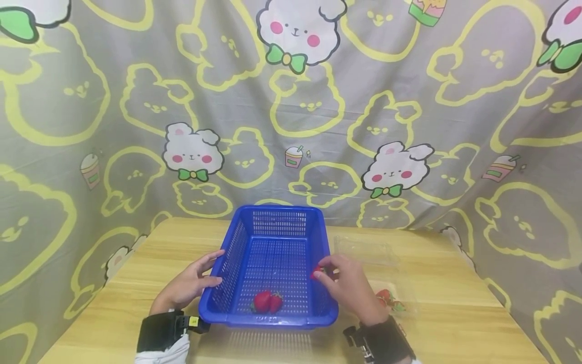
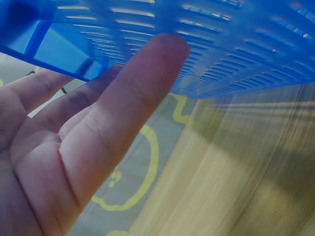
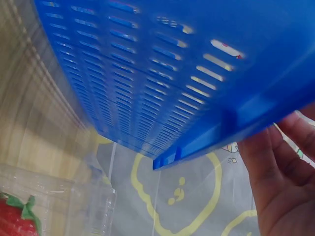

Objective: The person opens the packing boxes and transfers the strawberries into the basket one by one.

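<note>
At the centre of the scene, one blue perforated basket [image 1: 268, 320] holds two red strawberries [image 1: 262, 302], side by side at its near end. To its left, the left hand [image 1: 187, 283] rests against the outer left side (thumb straight along the slotted wall, grip wide). At the right rim, the right hand [image 1: 349, 283] pinches one held strawberry [image 1: 314, 274] narrowly between thumb and fingers, over the basket's inner right wall. Farther right, on one wooden table [image 1: 454, 283], lie two clear plastic pieces: a far clear tray [image 1: 364, 251] and a near clear container [image 3: 88, 201] with more strawberries [image 1: 384, 296] (their exact number cannot be told). Two black straps [image 1: 156, 331], one per wrist, are visible. On the far side hangs a grey cloth [image 1: 250, 111] printed with yellow outlines and white rabbit-like heads.
</note>
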